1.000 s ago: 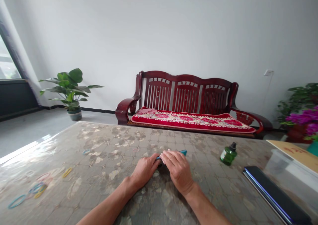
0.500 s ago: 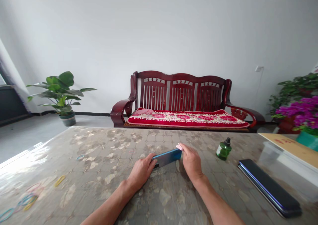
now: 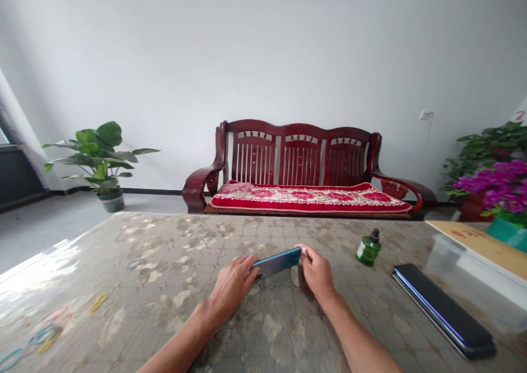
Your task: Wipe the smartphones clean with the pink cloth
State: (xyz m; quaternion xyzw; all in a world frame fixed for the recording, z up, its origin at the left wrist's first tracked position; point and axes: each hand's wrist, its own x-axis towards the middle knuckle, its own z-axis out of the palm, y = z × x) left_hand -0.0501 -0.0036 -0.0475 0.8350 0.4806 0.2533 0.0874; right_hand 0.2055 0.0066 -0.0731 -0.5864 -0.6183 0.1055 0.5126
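Note:
A blue smartphone [image 3: 278,263] is held on its long edge, just above or on the patterned table cover [image 3: 181,307]; which of the two I cannot tell. My left hand [image 3: 234,279] grips its left end, fingers behind and thumb in front. At the phone's right end, my right hand [image 3: 317,271] is closed in a pinch on a small pale pink cloth or wipe [image 3: 303,249], mostly hidden by the fingers and pressed against the phone's corner. To the right of that hand stands a green bottle [image 3: 369,248] with a black top.
A stack of dark phones [image 3: 444,310] lies at the right, beside a clear plastic box [image 3: 465,274] topped by a tan board [image 3: 481,246]. Purple flowers [image 3: 496,186] stand behind it. Coloured rubber bands [image 3: 45,334] lie at the left. Past the table is a wooden bench [image 3: 300,153].
My right hand has brought the pink cloth down from above the phone's top corner to its right end. The left hand keeps its grip, and the view has tilted slightly upward.

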